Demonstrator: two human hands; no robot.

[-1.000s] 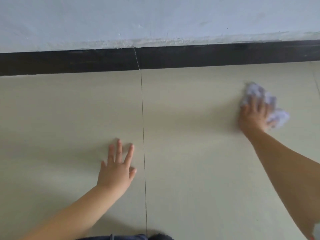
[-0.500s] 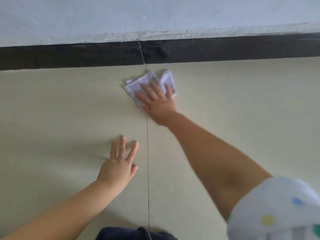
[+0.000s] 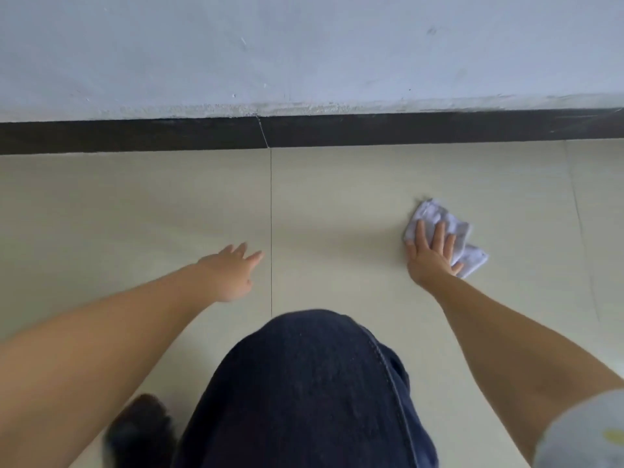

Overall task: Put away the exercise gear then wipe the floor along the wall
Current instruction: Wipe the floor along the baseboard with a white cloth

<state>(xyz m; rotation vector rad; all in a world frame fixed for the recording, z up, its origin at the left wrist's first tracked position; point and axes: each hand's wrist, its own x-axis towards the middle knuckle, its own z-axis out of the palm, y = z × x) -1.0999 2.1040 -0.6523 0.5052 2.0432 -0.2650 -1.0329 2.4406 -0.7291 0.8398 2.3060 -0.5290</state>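
Above cream floor tiles: black skirting board, pale blue-grey wall. White crumpled cloth; dark blue jeans.

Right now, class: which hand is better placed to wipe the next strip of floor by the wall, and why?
The right hand: it presses flat on the white cloth on the floor tile. The left hand is empty, fingers spread near the tile seam.

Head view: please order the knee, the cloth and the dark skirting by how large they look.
1. Knee, though it is nearest to the camera.
2. Skirting, a long thin strip.
3. Cloth, partly under the right hand.
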